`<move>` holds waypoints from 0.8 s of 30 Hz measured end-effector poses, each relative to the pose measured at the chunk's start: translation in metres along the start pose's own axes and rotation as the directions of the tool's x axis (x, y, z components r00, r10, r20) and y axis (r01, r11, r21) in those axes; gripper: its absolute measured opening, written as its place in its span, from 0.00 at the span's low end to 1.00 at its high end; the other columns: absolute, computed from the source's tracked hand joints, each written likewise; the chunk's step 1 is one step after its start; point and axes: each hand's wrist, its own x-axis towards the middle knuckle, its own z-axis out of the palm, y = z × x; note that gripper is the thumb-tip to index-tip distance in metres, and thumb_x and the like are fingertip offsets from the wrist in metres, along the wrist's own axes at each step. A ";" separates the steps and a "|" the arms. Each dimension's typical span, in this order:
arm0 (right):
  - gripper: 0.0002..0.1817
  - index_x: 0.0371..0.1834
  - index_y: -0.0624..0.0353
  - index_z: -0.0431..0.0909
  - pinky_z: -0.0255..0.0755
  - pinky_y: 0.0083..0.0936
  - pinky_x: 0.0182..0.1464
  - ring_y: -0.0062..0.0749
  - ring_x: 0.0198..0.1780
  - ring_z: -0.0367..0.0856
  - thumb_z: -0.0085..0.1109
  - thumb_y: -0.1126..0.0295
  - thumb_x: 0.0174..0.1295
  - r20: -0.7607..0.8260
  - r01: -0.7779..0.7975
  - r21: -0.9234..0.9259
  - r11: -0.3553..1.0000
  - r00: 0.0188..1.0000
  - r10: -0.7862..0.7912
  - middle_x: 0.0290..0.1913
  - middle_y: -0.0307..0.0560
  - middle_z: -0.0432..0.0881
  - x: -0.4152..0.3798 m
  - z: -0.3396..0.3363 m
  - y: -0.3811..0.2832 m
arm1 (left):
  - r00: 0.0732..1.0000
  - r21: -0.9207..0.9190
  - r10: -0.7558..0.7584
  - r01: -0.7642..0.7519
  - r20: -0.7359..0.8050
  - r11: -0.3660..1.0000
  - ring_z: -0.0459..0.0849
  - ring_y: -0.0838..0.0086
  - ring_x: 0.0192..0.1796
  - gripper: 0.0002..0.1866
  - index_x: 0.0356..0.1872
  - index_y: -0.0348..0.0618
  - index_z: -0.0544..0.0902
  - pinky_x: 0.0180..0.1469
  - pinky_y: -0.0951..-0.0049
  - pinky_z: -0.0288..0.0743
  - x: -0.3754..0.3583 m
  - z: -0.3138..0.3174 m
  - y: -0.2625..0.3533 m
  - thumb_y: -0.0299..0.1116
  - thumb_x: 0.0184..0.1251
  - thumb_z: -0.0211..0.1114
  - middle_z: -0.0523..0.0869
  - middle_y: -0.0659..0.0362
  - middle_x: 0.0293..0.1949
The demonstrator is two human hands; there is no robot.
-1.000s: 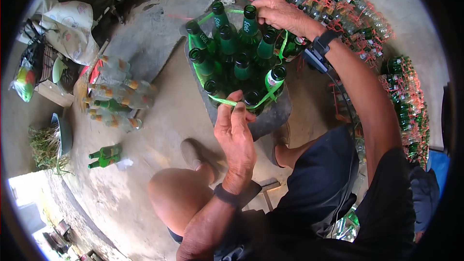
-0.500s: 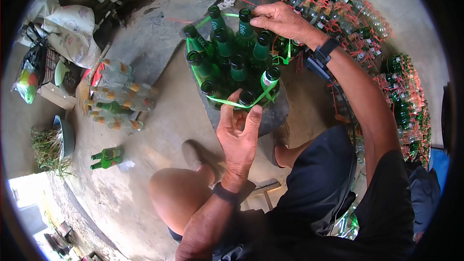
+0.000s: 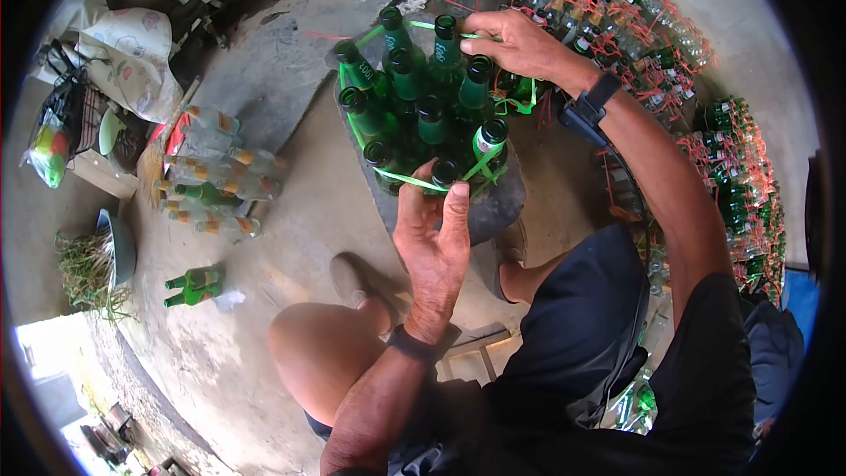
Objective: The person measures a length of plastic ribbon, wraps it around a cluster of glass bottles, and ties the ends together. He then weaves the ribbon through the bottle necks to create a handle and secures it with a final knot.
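Observation:
A cluster of green glass bottles (image 3: pixel 432 119) stands upright on a dark slab (image 3: pixel 504 220) in front of me. A light green plastic strap (image 3: pixel 354 128) loops around their necks and shoulders. At the far right of the cluster, my right hand (image 3: pixel 524 46) is closed, pinching the strap beside a bottle neck. My left hand (image 3: pixel 434 234) is at the near side, thumb and forefinger either side of the front bottle (image 3: pixel 445 173), pressed on the strap there. Its other fingers are partly hidden. Near the right-front bottle (image 3: pixel 491 139) the strap crosses itself.
Many strapped bundles of bottles (image 3: pixel 608 26) line the right side. Clear bottles (image 3: pixel 211 163) lie on the floor at left, with two green bottles (image 3: pixel 194 286) nearer me. A basin (image 3: pixel 119 247) and a broom (image 3: pixel 159 159) are further left. My knees flank the slab's near end.
My right hand has moved slightly down and right, and a length of strap now shows at its fingertips. My left hand has shifted up a little, its thumb now higher against the front bottle.

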 end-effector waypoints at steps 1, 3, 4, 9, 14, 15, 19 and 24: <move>0.16 0.57 0.65 0.82 0.71 0.21 0.43 0.14 0.39 0.75 0.66 0.67 0.73 -0.008 0.057 -0.002 0.998 0.998 -0.057 0.36 0.38 0.82 0.000 0.002 0.007 | 1.000 -0.009 0.020 -0.020 -0.001 1.000 0.81 0.84 0.36 0.22 0.66 0.35 0.77 0.41 0.81 0.75 0.001 0.000 -0.001 0.33 0.77 0.69 0.85 0.62 0.35; 0.19 0.61 0.66 0.80 0.71 0.21 0.45 0.14 0.41 0.74 0.66 0.67 0.73 -0.016 0.114 -0.004 0.994 0.993 -0.114 0.39 0.38 0.81 -0.003 0.001 0.012 | 1.000 -0.001 0.005 -0.005 0.004 1.000 0.81 0.84 0.36 0.22 0.66 0.35 0.77 0.41 0.81 0.75 0.000 -0.001 0.001 0.33 0.77 0.69 0.85 0.62 0.35; 0.22 0.64 0.66 0.78 0.71 0.20 0.46 0.14 0.41 0.72 0.67 0.69 0.71 0.037 0.052 0.032 0.998 0.998 -0.053 0.40 0.36 0.78 -0.004 -0.002 0.011 | 1.000 0.007 -0.011 0.011 0.010 1.000 0.81 0.84 0.37 0.22 0.66 0.35 0.77 0.42 0.81 0.75 0.000 -0.001 0.002 0.33 0.77 0.68 0.85 0.62 0.36; 0.21 0.57 0.64 0.82 0.69 0.24 0.41 0.20 0.37 0.70 0.67 0.73 0.59 0.189 -0.083 0.283 0.955 0.982 0.030 0.34 0.34 0.74 -0.016 -0.015 -0.009 | 1.000 0.002 0.012 -0.012 0.013 1.000 0.82 0.84 0.39 0.21 0.65 0.34 0.77 0.43 0.80 0.76 0.001 -0.002 0.001 0.32 0.78 0.68 0.85 0.62 0.39; 0.29 0.59 0.64 0.81 0.63 0.23 0.37 0.17 0.35 0.65 0.76 0.68 0.52 0.279 -0.085 0.209 0.974 0.960 0.024 0.33 0.28 0.65 -0.017 -0.028 -0.030 | 1.000 0.031 0.021 -0.021 0.021 0.999 0.82 0.82 0.42 0.20 0.64 0.34 0.77 0.45 0.78 0.78 0.000 -0.002 -0.002 0.31 0.78 0.67 0.84 0.60 0.46; 0.29 0.59 0.64 0.81 0.63 0.23 0.37 0.17 0.35 0.65 0.76 0.68 0.52 0.279 -0.088 0.210 0.974 0.960 0.027 0.33 0.28 0.65 -0.018 -0.028 -0.028 | 0.999 0.005 0.030 -0.030 0.011 1.000 0.80 0.84 0.44 0.18 0.63 0.35 0.78 0.48 0.80 0.75 0.000 0.000 0.000 0.32 0.79 0.66 0.84 0.63 0.45; 0.38 0.67 0.64 0.78 0.59 0.21 0.33 0.15 0.33 0.61 0.80 0.69 0.49 0.202 -0.076 0.116 0.990 0.978 0.051 0.31 0.27 0.59 -0.021 -0.025 -0.025 | 0.999 -0.002 0.053 -0.053 0.013 0.999 0.79 0.84 0.50 0.19 0.66 0.35 0.78 0.56 0.79 0.73 0.002 -0.003 -0.002 0.32 0.81 0.64 0.86 0.63 0.48; 0.39 0.65 0.65 0.79 0.58 0.22 0.31 0.14 0.30 0.62 0.83 0.65 0.48 0.157 -0.085 0.097 0.992 0.985 0.069 0.28 0.26 0.60 -0.025 -0.024 -0.025 | 0.998 0.015 0.058 -0.059 0.036 0.998 0.80 0.82 0.51 0.20 0.67 0.35 0.78 0.58 0.77 0.73 0.005 -0.010 -0.001 0.33 0.82 0.63 0.86 0.62 0.51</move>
